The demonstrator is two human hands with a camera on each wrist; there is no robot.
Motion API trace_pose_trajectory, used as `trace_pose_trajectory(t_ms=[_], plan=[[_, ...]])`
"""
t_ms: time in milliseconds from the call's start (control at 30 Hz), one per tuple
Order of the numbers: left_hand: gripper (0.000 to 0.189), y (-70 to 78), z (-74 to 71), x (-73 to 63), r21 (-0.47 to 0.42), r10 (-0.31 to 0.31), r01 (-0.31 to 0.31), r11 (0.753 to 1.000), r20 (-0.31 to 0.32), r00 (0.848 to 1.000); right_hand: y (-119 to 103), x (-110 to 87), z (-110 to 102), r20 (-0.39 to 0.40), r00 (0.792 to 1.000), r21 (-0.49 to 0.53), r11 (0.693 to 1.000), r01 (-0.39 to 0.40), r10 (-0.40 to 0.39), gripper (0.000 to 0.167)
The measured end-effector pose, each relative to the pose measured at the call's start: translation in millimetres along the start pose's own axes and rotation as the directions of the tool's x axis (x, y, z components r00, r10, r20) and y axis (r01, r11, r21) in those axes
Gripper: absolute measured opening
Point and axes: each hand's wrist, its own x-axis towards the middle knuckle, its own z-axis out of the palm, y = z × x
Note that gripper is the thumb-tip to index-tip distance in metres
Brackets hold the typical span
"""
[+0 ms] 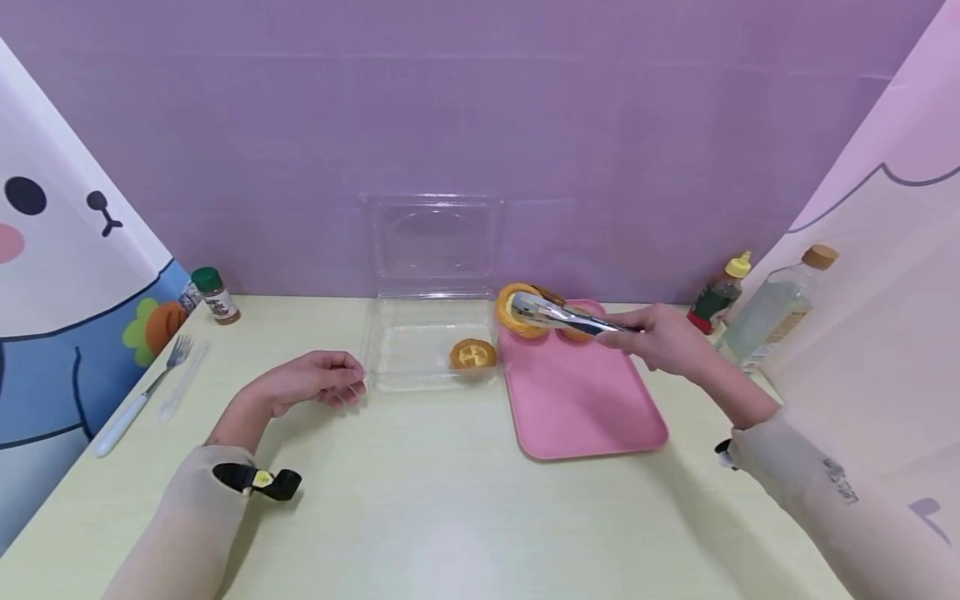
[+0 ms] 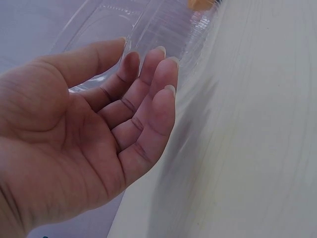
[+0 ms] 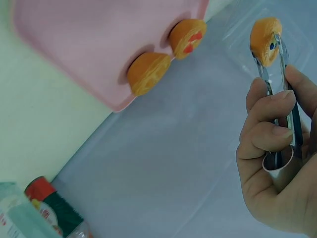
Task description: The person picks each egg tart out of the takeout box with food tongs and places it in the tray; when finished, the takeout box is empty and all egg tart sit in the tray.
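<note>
My right hand [image 1: 667,342] grips metal tongs [image 1: 555,317], which hold a round golden tart [image 3: 264,34] with dark berries on its face. The tart hangs over the pink tray's [image 1: 585,408] far left corner in the head view. Two more tarts lie at the tray's far end, one with red topping [image 3: 189,37], the other with pale yellow topping [image 3: 148,74]. The thumb and index finger of my left hand [image 1: 311,382] pinch the left edge of an open clear plastic container [image 1: 405,382]. Inside its front right corner sits a tart with yellow crossed topping [image 1: 473,356].
The container's lid [image 1: 435,246] stands up against the purple backdrop. At the left are a green-capped seasoning jar [image 1: 217,297], a fork [image 1: 142,398] and a clear plastic utensil [image 1: 183,383]. A yellow-topped sauce bottle [image 1: 718,293] and a corked clear bottle [image 1: 776,308] stand beyond my right hand.
</note>
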Motion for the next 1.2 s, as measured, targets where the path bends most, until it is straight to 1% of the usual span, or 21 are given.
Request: trace_pose_trajectory(t_ms=[133, 267, 367, 833, 1067, 1200], plan=[[0.039, -0.3, -0.3, 0.0, 0.000, 0.000, 0.000, 1.000, 0.001, 1.000, 8, -7.8, -5, -0.029, 1.000, -0.010, 1.000, -0.009, 0.009, 0.044], [0.038, -0.3, -0.6, -0.3, 0.006, 0.000, 0.000, 1.000, -0.001, 1.000, 15, -12.6, -6, -0.048, 0.999, -0.041, 0.999, -0.022, 0.020, 0.046], [0.038, -0.5, -0.5, -0.4, 0.003, 0.001, -0.001, 1.000, 0.000, 1.000, 20, -14.8, -5, -0.045, 0.999, -0.056, 0.998, -0.027, 0.025, 0.048], [0.038, -0.8, -0.9, 1.0, -0.001, -0.001, 0.001, 1.000, 0.001, 1.000, 40, -23.6, 5, 0.015, 0.997, -0.020, 0.996, -0.082, 0.082, 0.054], [0.037, 0.0, -0.9, 0.7, 0.004, -0.007, 0.007, 1.000, -0.004, 1.000, 46, -23.5, 12, 0.071, 0.993, 0.004, 0.996, -0.091, 0.091, 0.056], [0.037, -0.2, -0.4, 0.2, 0.003, -0.005, 0.005, 1.000, -0.003, 1.000, 48, -22.3, 16, 0.098, 0.989, 0.008, 0.994, -0.110, 0.108, 0.054]])
